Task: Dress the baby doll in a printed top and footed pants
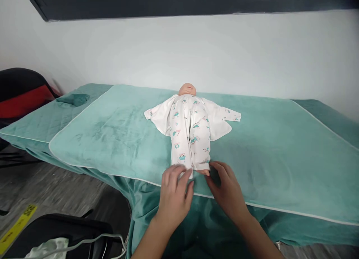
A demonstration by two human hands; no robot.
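Note:
A baby doll [187,89] lies on its back, head toward the wall, in white printed clothes. Its open wrap top [220,119] is spread out, with both sleeves stretched sideways. White printed trousers [199,141] lie over the body and legs. My left hand [176,190] has its fingers curled over the lower end of the left trouser leg, thumb just below the hem; its grip is partly hidden. Beside the other cuff, my right hand [226,188] has thumb and fingers apart around the doll's bare foot [204,172], which pokes out of that leg.
A green velvet cover [112,139] with white piping drapes the table. At the left end lies a folded green cloth [73,99]. A black and red chair [25,96] stands left; a black seat [70,229] with a pale cable [92,239] is below. The white wall [179,49] rises behind.

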